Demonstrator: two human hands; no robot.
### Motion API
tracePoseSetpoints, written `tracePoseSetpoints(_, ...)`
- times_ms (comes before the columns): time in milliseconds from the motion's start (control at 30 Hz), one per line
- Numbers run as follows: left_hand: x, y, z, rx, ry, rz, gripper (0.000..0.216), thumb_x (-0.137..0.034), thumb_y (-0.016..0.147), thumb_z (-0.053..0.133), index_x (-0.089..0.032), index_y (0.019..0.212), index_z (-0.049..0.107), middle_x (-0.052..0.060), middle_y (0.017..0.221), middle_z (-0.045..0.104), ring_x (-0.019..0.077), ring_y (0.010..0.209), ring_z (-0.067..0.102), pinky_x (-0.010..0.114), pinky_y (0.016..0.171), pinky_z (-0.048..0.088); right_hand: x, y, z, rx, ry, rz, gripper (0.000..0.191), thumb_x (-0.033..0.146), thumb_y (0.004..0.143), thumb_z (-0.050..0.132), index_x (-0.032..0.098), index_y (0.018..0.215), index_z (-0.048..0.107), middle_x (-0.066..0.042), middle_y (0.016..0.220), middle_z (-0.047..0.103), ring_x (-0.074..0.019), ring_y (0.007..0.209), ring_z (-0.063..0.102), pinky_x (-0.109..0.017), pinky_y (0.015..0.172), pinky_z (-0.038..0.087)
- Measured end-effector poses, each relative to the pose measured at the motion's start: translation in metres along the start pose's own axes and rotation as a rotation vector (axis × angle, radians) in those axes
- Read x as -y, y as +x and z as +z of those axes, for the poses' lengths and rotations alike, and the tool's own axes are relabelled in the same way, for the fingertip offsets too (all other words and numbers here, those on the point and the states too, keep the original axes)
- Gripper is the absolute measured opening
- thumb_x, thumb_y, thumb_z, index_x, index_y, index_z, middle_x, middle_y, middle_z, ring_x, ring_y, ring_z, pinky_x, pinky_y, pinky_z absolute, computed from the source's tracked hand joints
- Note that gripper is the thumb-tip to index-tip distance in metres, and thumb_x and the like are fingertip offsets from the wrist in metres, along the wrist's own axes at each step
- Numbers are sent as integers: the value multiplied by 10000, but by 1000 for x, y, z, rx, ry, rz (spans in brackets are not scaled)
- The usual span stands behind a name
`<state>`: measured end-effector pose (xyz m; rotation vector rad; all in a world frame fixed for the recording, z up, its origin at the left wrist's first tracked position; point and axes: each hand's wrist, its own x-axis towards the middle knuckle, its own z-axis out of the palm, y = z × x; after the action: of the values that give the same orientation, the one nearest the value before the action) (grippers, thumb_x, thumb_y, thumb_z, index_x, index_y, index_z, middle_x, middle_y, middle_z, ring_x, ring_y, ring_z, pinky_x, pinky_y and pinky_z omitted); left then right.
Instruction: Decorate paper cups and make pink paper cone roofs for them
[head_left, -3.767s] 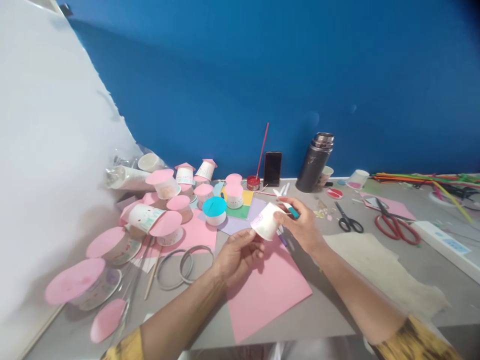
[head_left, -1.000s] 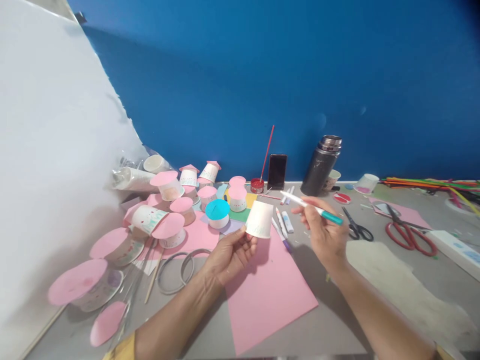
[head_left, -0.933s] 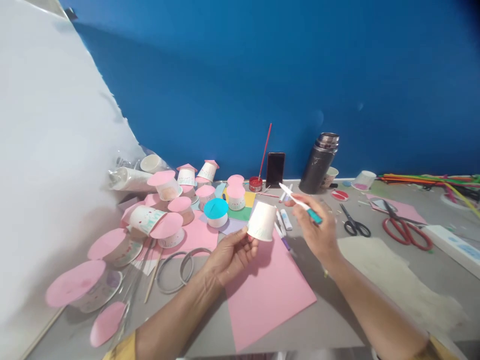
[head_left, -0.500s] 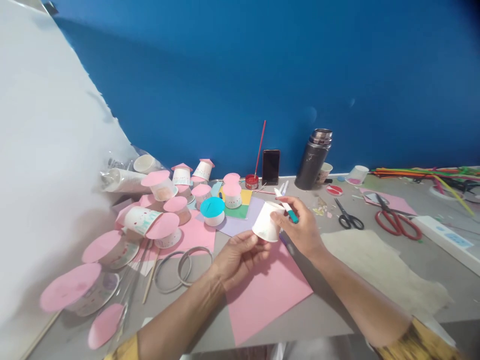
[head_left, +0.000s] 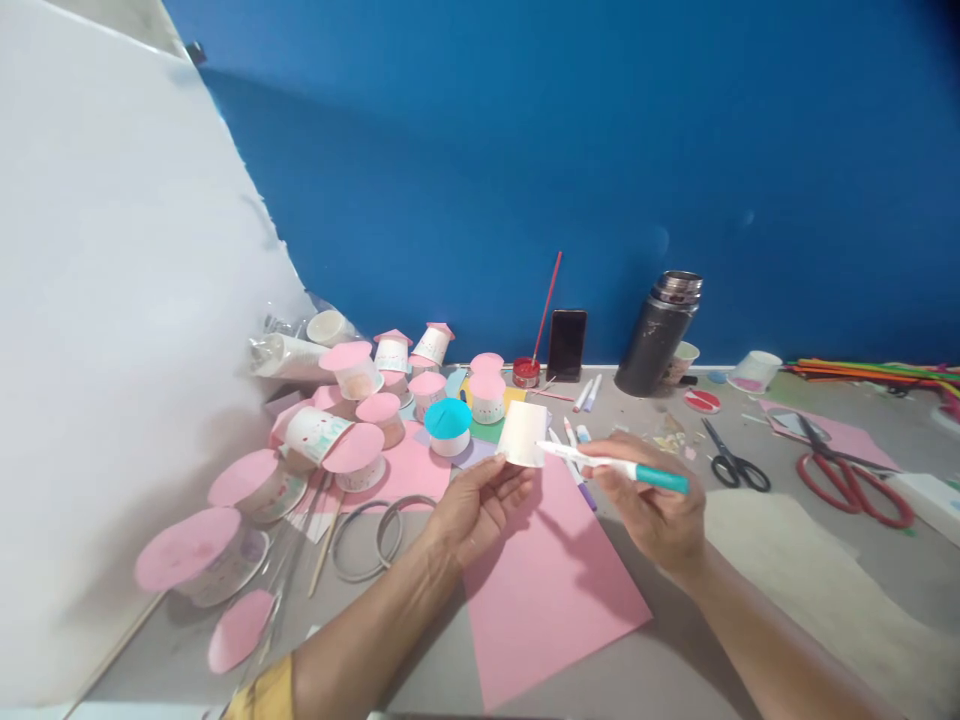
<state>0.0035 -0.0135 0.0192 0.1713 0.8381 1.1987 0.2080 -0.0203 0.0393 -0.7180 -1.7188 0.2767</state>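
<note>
My left hand [head_left: 480,500] holds a small white paper cup [head_left: 523,433] upside down by its rim, above a pink paper sheet [head_left: 551,585]. My right hand [head_left: 656,500] grips a white marker with a teal end [head_left: 615,464], held nearly level. Its tip points left and sits right at the cup's lower side. Loose markers [head_left: 577,450] lie on the table just behind my hands.
Many pink-topped paper cups [head_left: 352,400] crowd the left, one with a teal top [head_left: 448,425]. Metal rings [head_left: 371,522] lie near my left wrist. A phone [head_left: 566,343], flask [head_left: 658,332], red paint pot [head_left: 526,371], black scissors [head_left: 735,465], red scissors [head_left: 851,482] stand further back.
My right hand let go of the cup's side and drew back to the right, laying the marker level with its tip at the cup. The cup now stands more upright in my left hand.
</note>
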Motion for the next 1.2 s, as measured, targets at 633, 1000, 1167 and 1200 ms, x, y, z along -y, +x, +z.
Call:
tracePoseSetpoints(633, 5, -1, 0, -3, 47, 31, 233, 4, 941, 566, -31, 771, 721, 134, 707, 751, 174, 653, 749, 252, 654, 640, -1, -1, 12, 54, -152, -169, 68, 149, 953, 663, 205, 961, 700, -23, 719, 713, -157, 578, 639, -270, 554, 522)
tracePoseSetpoints(1000, 4, -1, 1, -38, 23, 9, 252, -16, 961, 545, -46, 761, 695, 123, 687, 738, 169, 637, 744, 249, 659, 638, -1, 2, 9, 34, -201, -205, 96, 127, 957, 637, 210, 947, 684, -28, 734, 720, -161, 584, 642, -277, 560, 512)
tracePoseSetpoints(1167, 1, 1, 1, -44, -4, -39, 241, -20, 971, 521, -35, 792, 682, 112, 668, 721, 158, 600, 728, 239, 635, 630, -2, 1, 8, 45, -181, -177, 84, 135, 960, 637, 207, 948, 680, -16, 718, 713, -151, 570, 644, -266, 554, 512)
tracePoseSetpoints(1200, 1, 2, 0, -37, -10, -38, 228, -19, 969, 525, -36, 804, 682, 110, 674, 723, 157, 603, 728, 238, 640, 630, -3, 0, 8, 37, -185, -168, 83, 138, 962, 635, 206, 947, 680, -19, 726, 719, -152, 577, 651, -267, 561, 516)
